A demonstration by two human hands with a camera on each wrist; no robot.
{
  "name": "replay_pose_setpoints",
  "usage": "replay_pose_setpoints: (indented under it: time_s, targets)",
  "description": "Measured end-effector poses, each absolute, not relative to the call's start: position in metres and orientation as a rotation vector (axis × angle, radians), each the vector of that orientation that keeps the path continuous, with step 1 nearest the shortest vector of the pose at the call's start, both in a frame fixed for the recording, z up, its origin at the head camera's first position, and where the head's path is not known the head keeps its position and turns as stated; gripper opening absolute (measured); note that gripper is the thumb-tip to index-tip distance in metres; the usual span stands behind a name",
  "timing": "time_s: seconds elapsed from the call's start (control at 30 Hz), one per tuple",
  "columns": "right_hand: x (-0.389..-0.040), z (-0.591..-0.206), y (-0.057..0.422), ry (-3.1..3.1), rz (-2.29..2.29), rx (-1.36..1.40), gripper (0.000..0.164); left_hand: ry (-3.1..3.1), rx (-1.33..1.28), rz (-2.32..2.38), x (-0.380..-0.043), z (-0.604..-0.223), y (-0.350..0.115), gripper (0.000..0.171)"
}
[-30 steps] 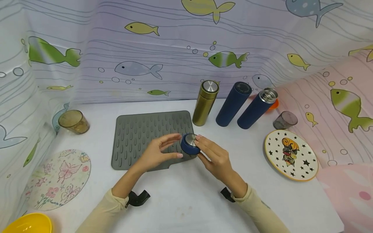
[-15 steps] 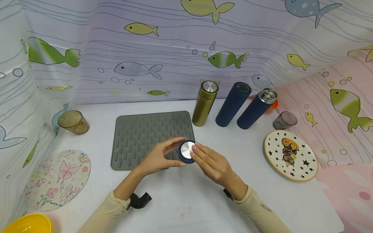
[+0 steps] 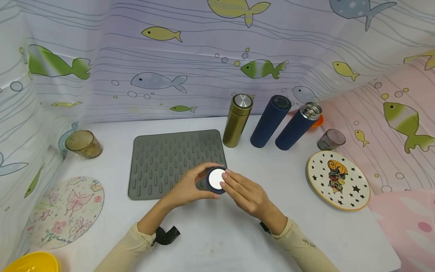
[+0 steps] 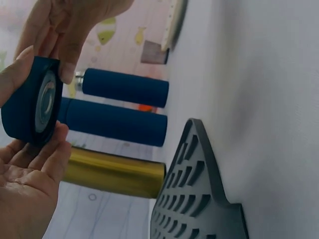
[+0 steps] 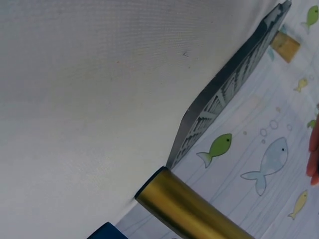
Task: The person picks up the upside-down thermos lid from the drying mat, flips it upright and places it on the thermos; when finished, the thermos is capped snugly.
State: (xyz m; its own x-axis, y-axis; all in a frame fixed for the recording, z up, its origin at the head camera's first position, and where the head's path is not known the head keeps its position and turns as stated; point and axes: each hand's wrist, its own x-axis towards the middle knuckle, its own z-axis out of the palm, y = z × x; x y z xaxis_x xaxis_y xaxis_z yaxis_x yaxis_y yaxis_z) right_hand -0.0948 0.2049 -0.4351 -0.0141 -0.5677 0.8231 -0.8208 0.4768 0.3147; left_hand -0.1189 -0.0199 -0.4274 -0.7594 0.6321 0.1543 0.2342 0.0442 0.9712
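While the left hand (image 3: 188, 187) is curving round the blue lid (image 3: 215, 180) near the frame's centre, the right hand (image 3: 250, 197) is gripping its right side, its silver top facing roughly upward. The open bottle (image 3: 295, 129) is standing upright in the upper right, nearer the right hand. The white table (image 3: 224, 241) is carrying a grey mat (image 3: 171, 160) left of centre; fish-printed cloth (image 3: 204, 22) is hanging across the upper frame.

Curtained nook: table (image 3: 234, 238), fish-print cloth (image 3: 204, 56)

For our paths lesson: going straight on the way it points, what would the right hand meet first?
Probably the blue lid; the right hand seems to touch it, though depth is unclear.
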Motion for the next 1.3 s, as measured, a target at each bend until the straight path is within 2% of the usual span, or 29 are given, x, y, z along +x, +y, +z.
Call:
replay_pose_setpoints:
  time_s: [0.17,0.3,0.4,0.63,0.8,0.9,1.03,1.3]
  targets:
    - [-0.095,-0.437,0.214,-1.764,0.376,1.149,0.016,2.049,0.943,1.765,-0.123,-0.425,-0.012,0.073]
    - [-0.102,-0.431,0.233,-1.872,0.495,0.936,0.028,2.049,1.011,1.804,-0.132,-0.415,-0.003,0.073]
    - [-0.116,-0.425,0.256,-1.918,0.643,0.639,0.042,2.049,1.025,1.848,-0.14,-0.402,0.006,0.076]
    - [-0.166,-0.401,0.335,-1.823,1.115,-0.243,0.078,2.059,1.013,1.887,-0.162,-0.375,0.033,0.077]
    - [-0.195,-0.394,0.382,-2.018,1.316,-0.519,0.106,2.072,1.041,1.898,-0.173,-0.361,0.055,0.076]
    - [-0.209,-0.398,0.395,-2.157,1.436,-0.479,0.1,2.082,1.052,1.91,-0.177,-0.355,0.064,0.077]
    - [-0.217,-0.404,0.399,-2.171,1.522,-0.437,0.081,2.084,1.048,1.938,-0.179,-0.35,0.071,0.077]
    - [-0.187,-0.399,0.371,-2.033,1.564,-0.407,0.078,2.092,0.991,1.982,-0.181,-0.348,0.077,0.075]
